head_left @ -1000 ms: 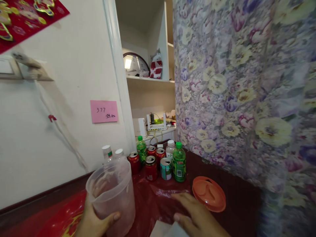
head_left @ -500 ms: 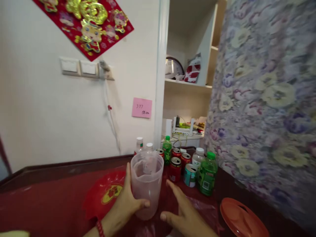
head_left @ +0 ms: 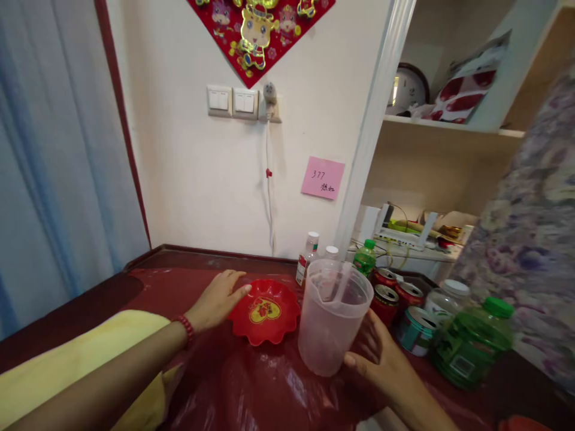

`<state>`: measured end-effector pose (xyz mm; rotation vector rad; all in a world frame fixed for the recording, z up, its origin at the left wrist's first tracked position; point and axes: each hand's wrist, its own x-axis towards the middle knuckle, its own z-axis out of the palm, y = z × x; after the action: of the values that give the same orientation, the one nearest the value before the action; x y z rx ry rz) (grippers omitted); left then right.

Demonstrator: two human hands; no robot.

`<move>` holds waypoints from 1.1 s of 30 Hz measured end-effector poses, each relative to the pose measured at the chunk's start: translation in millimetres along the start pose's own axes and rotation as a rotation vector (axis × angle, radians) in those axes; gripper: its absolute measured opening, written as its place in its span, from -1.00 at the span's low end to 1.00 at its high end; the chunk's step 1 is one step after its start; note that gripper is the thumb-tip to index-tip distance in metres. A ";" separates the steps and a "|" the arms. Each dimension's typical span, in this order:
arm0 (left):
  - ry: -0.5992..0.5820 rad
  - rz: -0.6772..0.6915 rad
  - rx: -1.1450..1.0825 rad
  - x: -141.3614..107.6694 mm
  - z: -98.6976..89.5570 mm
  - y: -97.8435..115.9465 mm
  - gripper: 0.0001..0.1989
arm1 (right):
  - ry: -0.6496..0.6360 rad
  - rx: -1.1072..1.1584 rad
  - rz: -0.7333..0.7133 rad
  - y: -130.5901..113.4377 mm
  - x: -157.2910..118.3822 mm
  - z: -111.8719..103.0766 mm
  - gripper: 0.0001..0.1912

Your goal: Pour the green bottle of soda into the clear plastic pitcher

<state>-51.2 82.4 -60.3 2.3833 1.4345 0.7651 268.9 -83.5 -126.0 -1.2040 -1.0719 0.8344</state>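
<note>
A translucent plastic pitcher (head_left: 330,341) stands upright on the dark red table, its spout facing me. My right hand (head_left: 381,359) is curled about the pitcher's right side, thumb in front and fingers partly hidden behind. To the left lies a red scalloped plate (head_left: 286,311) with a gold and red print. My left hand (head_left: 218,302), wearing a red bead bracelet, reaches over the plate's left rim, fingers stretched out and holding nothing. Whether its thumb touches the rim I cannot tell.
Right of the pitcher are several drink cans (head_left: 417,329), a large green bottle (head_left: 471,344) and a clear white-capped bottle (head_left: 449,293). A small labelled bottle (head_left: 306,260) stands behind. Yellow cloth (head_left: 90,350) lies at left. An orange object (head_left: 523,424) shows bottom right.
My left hand has left the pitcher and moved left to the red plate. My right hand has closed in on the pitcher's right side. The view has swung left.
</note>
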 end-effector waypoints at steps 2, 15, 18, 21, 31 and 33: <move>-0.005 -0.051 0.017 3.1 7.2 -15.9 -0.36 | 0.011 0.034 -0.010 2.7 2.3 4.9 0.30; 0.118 -0.048 -0.204 5.0 20.2 -13.3 -0.40 | 0.056 0.091 -0.143 -8.6 18.0 33.1 0.34; 0.130 0.004 -0.316 -0.5 17.9 3.2 -0.45 | 0.110 0.078 -0.126 -8.2 20.6 38.7 0.31; 0.130 0.029 -0.463 -7.0 14.5 18.6 -0.47 | 0.128 0.107 -0.118 -7.4 18.0 39.5 0.24; 0.075 0.081 -0.509 -20.7 5.8 54.2 -0.52 | 0.111 0.034 -0.256 -34.1 -11.2 30.1 0.11; 0.052 0.097 -0.502 -22.2 7.3 57.8 -0.54 | 0.144 -0.042 -0.310 -39.3 -17.1 29.6 0.11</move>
<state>-12.7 35.6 -46.1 2.0625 0.9966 1.0712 233.9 -97.9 -90.2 -1.0802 -1.1260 0.4813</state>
